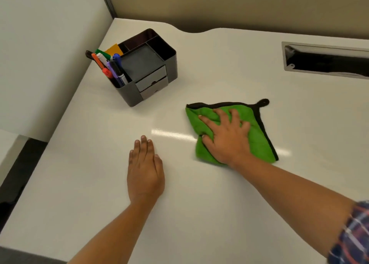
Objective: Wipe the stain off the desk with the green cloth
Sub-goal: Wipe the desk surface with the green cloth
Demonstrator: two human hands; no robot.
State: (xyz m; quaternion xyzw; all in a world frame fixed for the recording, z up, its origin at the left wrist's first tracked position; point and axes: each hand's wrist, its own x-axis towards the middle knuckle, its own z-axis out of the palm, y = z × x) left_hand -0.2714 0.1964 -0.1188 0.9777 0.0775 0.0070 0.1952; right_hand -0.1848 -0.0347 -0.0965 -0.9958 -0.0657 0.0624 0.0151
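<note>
Pressing flat, right hand (pixel 225 137) splayed on fluffy square green cloth (pixel 257 139), left hand (pixel 144 167) released on glossy white desk (pixel 199 213)

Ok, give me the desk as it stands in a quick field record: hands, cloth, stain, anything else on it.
right hand: flat on the cloth, fingers spread, pressing it to the desk
left hand: palm down on the bare desk, empty, apart from the cloth
cloth: green, black trim, folded, loop at its far corner
stain: none visible; only light glare on the desk
organiser: dark, far left, markers in its left compartment
cable slot: far right, open
</note>
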